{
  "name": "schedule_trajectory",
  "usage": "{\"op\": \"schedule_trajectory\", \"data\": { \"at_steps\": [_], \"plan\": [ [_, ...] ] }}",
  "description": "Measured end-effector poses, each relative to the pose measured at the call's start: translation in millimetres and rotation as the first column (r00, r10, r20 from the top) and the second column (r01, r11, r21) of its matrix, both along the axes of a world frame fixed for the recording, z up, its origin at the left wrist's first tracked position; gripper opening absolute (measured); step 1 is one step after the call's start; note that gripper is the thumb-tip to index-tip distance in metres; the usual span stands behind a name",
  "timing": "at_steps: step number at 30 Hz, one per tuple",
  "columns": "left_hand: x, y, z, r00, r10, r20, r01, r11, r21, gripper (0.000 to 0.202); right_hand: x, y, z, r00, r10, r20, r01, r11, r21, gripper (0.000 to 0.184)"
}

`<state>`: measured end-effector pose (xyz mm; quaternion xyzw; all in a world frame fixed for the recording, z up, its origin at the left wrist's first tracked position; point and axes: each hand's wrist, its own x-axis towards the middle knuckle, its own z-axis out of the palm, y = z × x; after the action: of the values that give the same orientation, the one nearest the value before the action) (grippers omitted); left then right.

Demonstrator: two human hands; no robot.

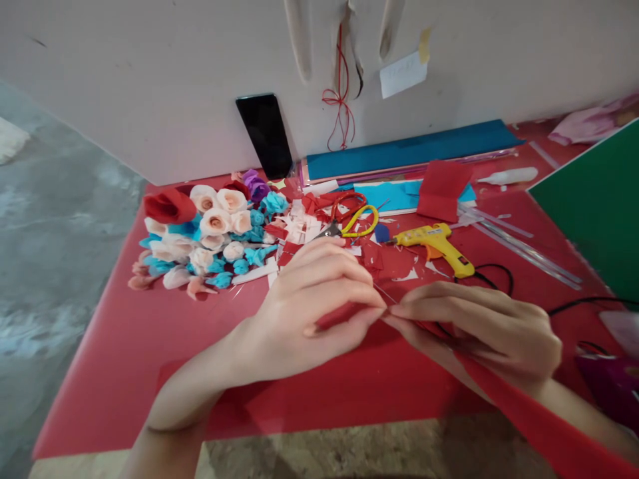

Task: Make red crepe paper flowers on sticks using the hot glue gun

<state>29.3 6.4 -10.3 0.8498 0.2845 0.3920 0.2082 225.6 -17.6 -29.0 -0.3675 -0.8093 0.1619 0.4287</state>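
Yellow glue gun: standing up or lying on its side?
The glue gun lies on its side: one broad side faces up, and its handle stretches along the red tabletop beyond the right hand.

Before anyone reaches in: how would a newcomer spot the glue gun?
On the red table, look just beyond the right hand. The glue gun lies there on its side, right of the scissors. Its yellow pistol-shaped body and orange trigger set it apart from the scissors' looped handles.
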Motion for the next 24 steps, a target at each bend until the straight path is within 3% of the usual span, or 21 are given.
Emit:
{"op": "schedule_trajectory", "data": {
  "at_steps": [11, 14, 17, 19, 20, 22, 24],
  "plan": [
    [0, -1, -5.6, 0.997, -0.048, -0.055, 0.04, 0.991, -0.129, 0.005, -1, 7, 2.4, 0.99, 0.092, -0.107, -0.121, 0.943, -0.309, 0.009],
    [-1, 2, -7.1, 0.994, 0.022, -0.111, -0.044, 0.977, -0.207, 0.016, -3, 8, 2.6, 0.979, 0.041, -0.199, -0.123, 0.898, -0.421, 0.008],
    [-4, 7, -12.7, 0.976, 0.102, -0.195, -0.149, 0.957, -0.249, 0.029, -5, 11, 3.0, 0.958, 0.015, -0.287, -0.179, 0.813, -0.554, 0.006],
    [-4, 10, -18.1, 0.969, 0.128, -0.21, -0.189, 0.934, -0.303, 0.018, -6, 14, 2.2, 0.953, 0.027, -0.302, -0.221, 0.744, -0.631, 0.007],
    [-4, 11, -20.5, 0.974, 0.135, -0.182, -0.19, 0.924, -0.331, 0.006, -6, 15, 1.4, 0.953, 0.042, -0.3, -0.239, 0.713, -0.659, 0.01],
    [-2, 11, -23.4, 0.987, 0.106, -0.119, -0.143, 0.92, -0.365, 0.04, -7, 15, -1.0, 0.96, 0.074, -0.27, -0.246, 0.679, -0.691, 0.016],
    [0, 11, -23.4, 0.996, 0.053, -0.065, -0.071, 0.94, -0.332, 0.038, -8, 15, -3.7, 0.972, 0.128, -0.195, -0.227, 0.709, -0.668, 0.022]
  ]
}}
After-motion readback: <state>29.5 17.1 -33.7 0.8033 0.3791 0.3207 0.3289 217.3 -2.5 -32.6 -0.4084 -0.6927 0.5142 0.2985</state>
